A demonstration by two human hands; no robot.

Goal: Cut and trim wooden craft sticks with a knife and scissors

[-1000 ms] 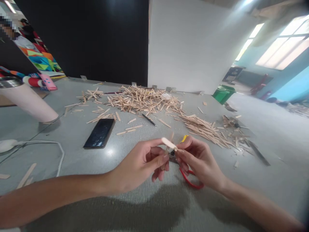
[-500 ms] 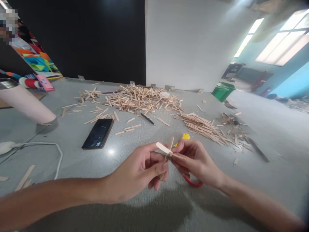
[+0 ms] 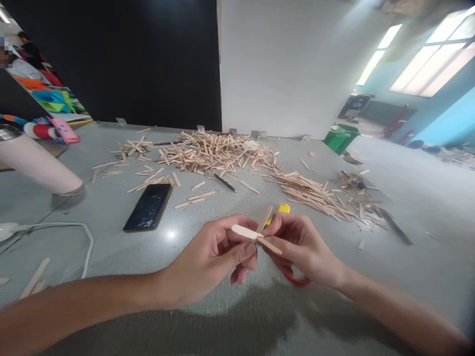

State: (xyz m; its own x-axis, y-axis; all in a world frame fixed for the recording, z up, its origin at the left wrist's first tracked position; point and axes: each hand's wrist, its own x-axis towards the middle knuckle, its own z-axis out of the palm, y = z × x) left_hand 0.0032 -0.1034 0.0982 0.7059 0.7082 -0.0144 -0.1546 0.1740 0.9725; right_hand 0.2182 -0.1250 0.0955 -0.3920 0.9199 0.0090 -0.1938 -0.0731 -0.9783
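Observation:
Several wooden craft sticks (image 3: 246, 232) meet crosswise between my hands, low over the grey table. One pale stick points left, another (image 3: 265, 219) leans up and away, and a third (image 3: 271, 245) slants down to the right. My left hand (image 3: 226, 254) pinches them near the crossing with thumb and fingers. On the other side, my right hand (image 3: 297, 242) has its thumb and fingertips closed at the same crossing. A yellow object (image 3: 284, 208) shows behind the right hand, and a red curved piece (image 3: 297, 280) below it; the hand hides most of both.
Loose craft sticks lie in a heap (image 3: 215, 153) and a bundle (image 3: 311, 193). A black pen (image 3: 224, 183), a phone (image 3: 148, 207), a white cable (image 3: 89, 242) and a pale bottle (image 3: 40, 163) are on the table. Black and white panels (image 3: 289, 69) stand behind.
The crossed sticks have turned slightly in my fingers: the pale one lies flatter and further left, and the lower right one shows its broad face. Both hands keep their hold.

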